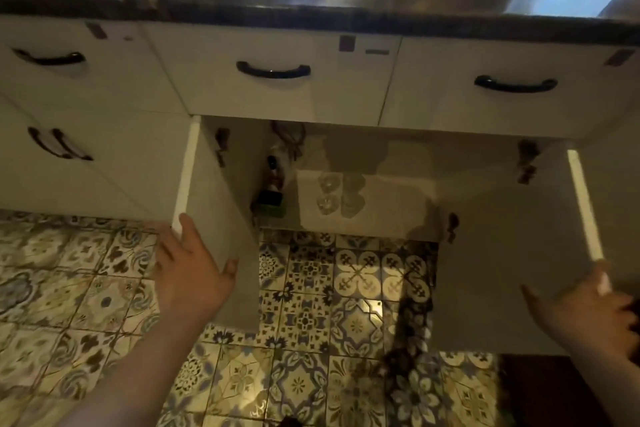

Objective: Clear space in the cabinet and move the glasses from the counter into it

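Observation:
The low cabinet (394, 211) under the counter stands with both doors swung wide. My left hand (194, 274) holds the lower edge of the left door (218, 218), thumb on its inner face. My right hand (585, 315) grips the bottom corner of the right door (502, 253). On the pale cabinet floor, several clear glasses (341, 196) stand together in a tight group. The countertop (311, 14) above is blurred, and I cannot make out any glasses on it.
A dark bottle and other small items (273, 180) crowd the cabinet's back left corner. Three drawers with black handles (273, 71) run below the counter edge. Another cabinet door (86, 163) is at the left. Patterned floor tiles (311, 322) lie underneath.

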Available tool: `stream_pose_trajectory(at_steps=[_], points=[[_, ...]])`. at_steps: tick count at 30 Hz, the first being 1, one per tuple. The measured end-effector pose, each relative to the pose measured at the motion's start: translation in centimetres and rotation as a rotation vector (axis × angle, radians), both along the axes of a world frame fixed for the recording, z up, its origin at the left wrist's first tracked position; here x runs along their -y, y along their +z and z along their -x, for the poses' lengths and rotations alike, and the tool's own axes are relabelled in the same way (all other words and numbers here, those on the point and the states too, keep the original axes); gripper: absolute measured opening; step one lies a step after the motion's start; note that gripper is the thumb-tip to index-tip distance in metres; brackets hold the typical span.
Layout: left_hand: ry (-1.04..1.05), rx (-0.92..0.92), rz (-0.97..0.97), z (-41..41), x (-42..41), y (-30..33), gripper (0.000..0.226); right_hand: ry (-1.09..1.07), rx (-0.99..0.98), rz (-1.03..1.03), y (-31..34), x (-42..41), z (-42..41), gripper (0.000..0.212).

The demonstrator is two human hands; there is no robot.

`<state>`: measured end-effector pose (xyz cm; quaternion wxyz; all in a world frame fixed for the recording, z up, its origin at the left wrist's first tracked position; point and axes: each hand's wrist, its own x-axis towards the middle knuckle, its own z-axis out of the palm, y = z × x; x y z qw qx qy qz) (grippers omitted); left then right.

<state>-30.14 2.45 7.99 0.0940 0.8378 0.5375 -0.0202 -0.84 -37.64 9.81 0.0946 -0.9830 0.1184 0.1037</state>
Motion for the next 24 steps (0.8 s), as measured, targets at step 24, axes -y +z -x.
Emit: stream_pose_trajectory(at_steps=[24], points=[[-0.454, 0.223, 0.275, -13.0, 7.5, 2.2, 0.075, 0.695, -0.075, -0.430, 3.3, -12.7, 2.4, 0.052]])
